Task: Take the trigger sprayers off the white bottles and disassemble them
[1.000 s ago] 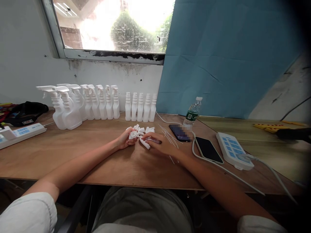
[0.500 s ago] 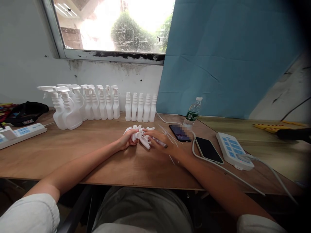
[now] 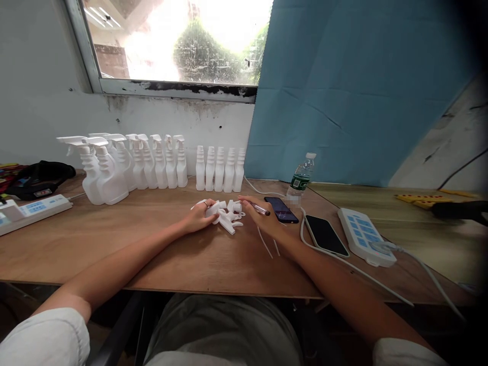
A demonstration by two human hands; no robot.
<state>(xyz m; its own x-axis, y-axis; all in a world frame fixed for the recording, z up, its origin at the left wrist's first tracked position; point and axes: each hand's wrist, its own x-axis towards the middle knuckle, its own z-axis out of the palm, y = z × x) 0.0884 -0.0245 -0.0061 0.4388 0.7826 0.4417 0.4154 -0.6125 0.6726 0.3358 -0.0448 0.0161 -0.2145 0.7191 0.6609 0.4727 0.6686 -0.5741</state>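
Several white spray heads (image 3: 227,221) lie in a small pile at the middle of the wooden table. My left hand (image 3: 199,216) is closed around a white spray head (image 3: 216,207) at the pile's left side. At the right side my right hand (image 3: 260,213) holds a dark, slim pen (image 3: 260,208), its fingertips beside the white parts. Thin white tubes (image 3: 265,243) lie partly under that hand and wrist.
White spray bottles (image 3: 110,175) with heads stand at the back left, beside several headless bottles (image 3: 219,170). On the right are a water bottle (image 3: 301,178), two phones (image 3: 327,235), cables and a power strip (image 3: 366,236). Another power strip (image 3: 36,211) lies far left.
My right hand has moved up and right, off the white parts, with the pen. My left hand has shifted slightly left, and more of the pile shows between the hands.
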